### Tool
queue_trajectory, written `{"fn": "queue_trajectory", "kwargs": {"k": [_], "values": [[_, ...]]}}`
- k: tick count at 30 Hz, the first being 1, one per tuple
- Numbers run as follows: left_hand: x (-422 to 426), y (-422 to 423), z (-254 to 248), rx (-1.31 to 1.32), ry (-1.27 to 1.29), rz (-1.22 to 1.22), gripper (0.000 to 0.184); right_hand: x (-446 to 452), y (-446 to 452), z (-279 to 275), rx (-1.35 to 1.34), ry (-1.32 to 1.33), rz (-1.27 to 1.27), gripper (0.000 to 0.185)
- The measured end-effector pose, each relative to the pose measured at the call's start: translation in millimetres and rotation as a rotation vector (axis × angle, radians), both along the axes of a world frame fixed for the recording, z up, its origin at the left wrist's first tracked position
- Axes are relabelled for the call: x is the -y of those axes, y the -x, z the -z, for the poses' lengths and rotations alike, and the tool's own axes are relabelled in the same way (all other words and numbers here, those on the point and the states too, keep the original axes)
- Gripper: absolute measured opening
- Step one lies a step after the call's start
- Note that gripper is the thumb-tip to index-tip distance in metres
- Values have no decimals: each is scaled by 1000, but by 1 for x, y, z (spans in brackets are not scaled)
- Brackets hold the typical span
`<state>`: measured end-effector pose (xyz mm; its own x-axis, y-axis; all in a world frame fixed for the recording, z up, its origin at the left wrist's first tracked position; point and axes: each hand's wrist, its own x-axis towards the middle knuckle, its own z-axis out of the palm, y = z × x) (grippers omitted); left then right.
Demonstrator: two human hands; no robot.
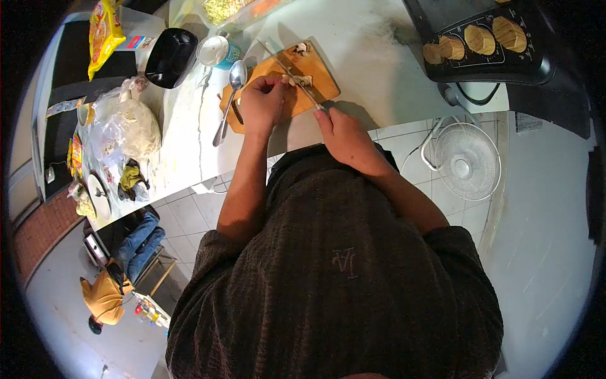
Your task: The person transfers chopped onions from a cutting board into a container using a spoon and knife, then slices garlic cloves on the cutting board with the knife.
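Note:
An orange-brown cutting board (pixel 322 69) lies on the white counter, turned at an angle. My right hand (pixel 346 136) is closed around the handle of a knife (pixel 306 93), whose blade reaches up and left across the board. On the left part of the board, my left hand (pixel 264 104) is pinched beside the blade, at small pale food pieces (pixel 303 81); what its fingertips hold is too small to name. Dark and white scraps (pixel 302 48) lie near the board's top edge. Left of my left hand, a metal spoon (pixel 236 79) overlaps the board's edge.
Behind the board are an open can (pixel 218 52), a black container (pixel 172 58) and a tray of shredded food (pixel 221 9). Plastic bags (pixel 129 126) lie left. A black appliance (pixel 486 60) stands right, a fan (pixel 467 161) below it. Another person (pixel 106 297) sits lower left.

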<state>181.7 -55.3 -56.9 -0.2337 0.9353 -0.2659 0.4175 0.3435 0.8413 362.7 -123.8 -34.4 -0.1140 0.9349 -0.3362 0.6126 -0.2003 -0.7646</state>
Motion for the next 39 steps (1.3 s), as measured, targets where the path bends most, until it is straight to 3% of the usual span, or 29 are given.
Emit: {"fn": "queue_trajectory", "kwargs": {"k": [11, 17, 28, 39], "values": [[1, -4, -7, 2, 20, -44, 19, -1, 3, -6, -20, -13, 9, 47], [0, 3, 4, -37, 56, -5, 27, 0, 5, -4, -2, 2, 8, 45], [0, -3, -11, 101, 27, -28, 18, -2, 7, -4, 7, -49, -16, 43], [-1, 0, -8, 66, 57, -18, 16, -7, 12, -10, 50, -22, -39, 41]]}}
